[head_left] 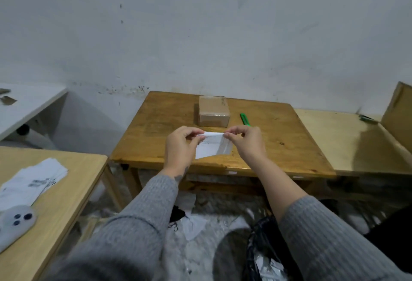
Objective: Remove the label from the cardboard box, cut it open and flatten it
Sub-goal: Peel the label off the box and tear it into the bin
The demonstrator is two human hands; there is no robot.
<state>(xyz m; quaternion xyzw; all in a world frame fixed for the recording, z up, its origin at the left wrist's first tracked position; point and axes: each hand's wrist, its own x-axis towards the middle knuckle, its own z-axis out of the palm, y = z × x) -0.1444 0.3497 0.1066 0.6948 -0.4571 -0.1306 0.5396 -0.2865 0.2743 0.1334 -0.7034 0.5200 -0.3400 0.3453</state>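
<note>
Against a scuffed grey wall stood a wooden table. Both forearms reached forward over its near edge, sleeves pushed back. Left hand and right hand each pinched an upper corner of the white label, holding it off the tabletop, its long axis running left to right. Behind it sat the closed cardboard box, with a green cutter just beside it, lying diagonally.

Stack of printed papers and white phone at 8 o'clock; black bin bag at 5 o'clock; cardboard sheet at 3 o'clock.
</note>
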